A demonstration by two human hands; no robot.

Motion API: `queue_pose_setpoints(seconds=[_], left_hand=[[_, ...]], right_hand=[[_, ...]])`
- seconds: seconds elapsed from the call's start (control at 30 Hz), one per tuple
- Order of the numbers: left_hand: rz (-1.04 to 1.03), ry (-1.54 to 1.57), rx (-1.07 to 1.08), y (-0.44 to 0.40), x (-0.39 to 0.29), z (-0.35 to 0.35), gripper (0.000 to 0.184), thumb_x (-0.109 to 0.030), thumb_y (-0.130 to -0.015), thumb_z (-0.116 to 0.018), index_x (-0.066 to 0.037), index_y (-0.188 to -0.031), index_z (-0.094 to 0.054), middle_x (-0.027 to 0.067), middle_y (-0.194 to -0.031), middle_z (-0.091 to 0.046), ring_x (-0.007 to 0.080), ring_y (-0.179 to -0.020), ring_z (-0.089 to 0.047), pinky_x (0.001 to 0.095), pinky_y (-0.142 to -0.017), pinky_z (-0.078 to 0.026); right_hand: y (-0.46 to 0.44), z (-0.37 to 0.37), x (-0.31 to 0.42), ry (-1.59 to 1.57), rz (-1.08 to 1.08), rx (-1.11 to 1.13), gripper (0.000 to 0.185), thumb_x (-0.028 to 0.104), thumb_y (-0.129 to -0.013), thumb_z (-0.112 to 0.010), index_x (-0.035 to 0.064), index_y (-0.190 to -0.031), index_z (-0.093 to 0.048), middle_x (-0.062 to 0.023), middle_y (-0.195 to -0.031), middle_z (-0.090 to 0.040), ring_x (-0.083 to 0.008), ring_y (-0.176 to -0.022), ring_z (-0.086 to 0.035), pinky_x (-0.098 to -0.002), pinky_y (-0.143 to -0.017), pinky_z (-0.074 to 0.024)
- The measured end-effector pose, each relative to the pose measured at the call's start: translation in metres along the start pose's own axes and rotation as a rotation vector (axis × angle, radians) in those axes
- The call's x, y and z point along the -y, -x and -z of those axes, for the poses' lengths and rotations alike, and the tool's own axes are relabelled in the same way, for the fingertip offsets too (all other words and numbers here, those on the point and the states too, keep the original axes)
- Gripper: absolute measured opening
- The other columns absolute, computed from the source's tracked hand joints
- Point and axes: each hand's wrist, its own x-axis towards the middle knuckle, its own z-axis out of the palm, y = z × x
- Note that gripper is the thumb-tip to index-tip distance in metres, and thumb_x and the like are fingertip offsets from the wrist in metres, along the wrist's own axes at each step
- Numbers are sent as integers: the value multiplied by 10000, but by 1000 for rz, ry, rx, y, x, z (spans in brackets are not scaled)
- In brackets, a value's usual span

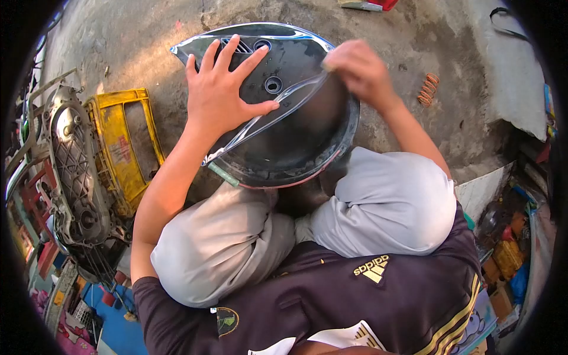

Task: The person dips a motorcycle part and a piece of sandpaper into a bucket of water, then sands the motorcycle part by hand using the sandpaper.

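A dark, leaf-shaped plastic panel [290, 59] with shiny, clear-looking edges rests across a round black basin [296, 148] between my knees. Round sockets and a slotted patch show on its face. My left hand [222, 94] lies over the panel's left half with fingers spread, the thumb reaching its lower edge. At the panel's right end is my right hand [361, 68], its fingers closed together and smeared by motion. A small pale bit shows at those fingertips, but what they hold cannot be made out.
A yellow plastic crate [127, 148] and a metal engine casing [74, 165] stand at the left. An orange coil spring [428, 90] lies on the concrete floor [438, 35] at the right. Mixed clutter [509, 254] fills the lower right.
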Motion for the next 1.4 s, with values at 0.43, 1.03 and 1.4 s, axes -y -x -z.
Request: queue_pose_setpoints(seconds=[0.43,1.03,1.4], left_hand=[[19,9,28,-4,-3,5,1031,-729,-653,-920,-417,-1588,-619,101,-1677,-519,409,-1550,-461,749,-1215,-322],[9,20,1,-3,-2,4,1023,-738,-659,-915,-414,-1585,-625,100,-1668,-529,412,-1539,-470,753,-1203,-331],[5,5,-1,-4,-2,3,1021,-742,-666,-909,-426,-1591,-614,102,-1667,-528,413,-1537,-472,750,-1205,-330]], right_hand=[[-1,-6,39,-80,51,66,315,-38,-816,-832,73,-1111,-813,-92,-1111,-777,-328,-1070,-703,-421,-917,-602],[1,10,0,48,-57,-36,312,-45,-820,-815,92,-1099,-792,-69,-1073,-754,-329,-1066,-692,-427,-913,-600],[5,8,-1,43,-100,-55,286,-54,-824,-818,91,-1070,-809,-65,-1077,-769,-310,-1075,-701,-415,-903,-599]])
